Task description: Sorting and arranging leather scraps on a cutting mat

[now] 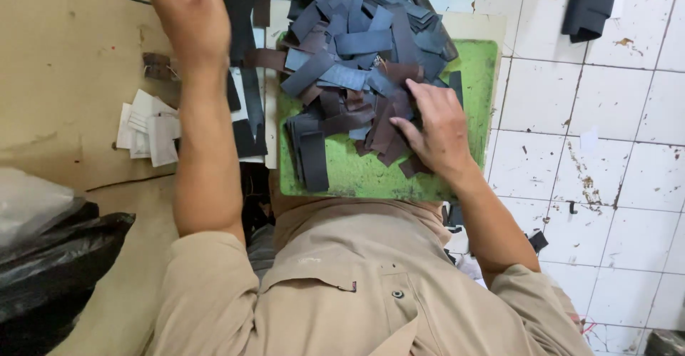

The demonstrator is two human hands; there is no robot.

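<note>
Green flat rectangular cutting board (371,178) sits in front of the person, w/ a loose heap of blue-grey and dark brown leather strips (357,56) piled on its far half and spilling past the far edge. Near edge of board is mostly bare green; a dark strip stack (312,158) lies at its near-left corner.

Right hand (435,131) rests palm-down on the heap's near-right side, fingers spread apart and pressing on brown strips, not closed round any.

Left hand (187,13) is raised over the tan work surface (64,63) left of the heap, well apart from the board; fingers partly cut off by the top edge, so can't tell their state.

Small stack of white paper slips (148,131) lies left of the forearm, near black flat pieces (246,106) beside the board's left edge. Black plastic bag (53,256) at near left. White tiled floor (606,113) to the right is open room.
</note>
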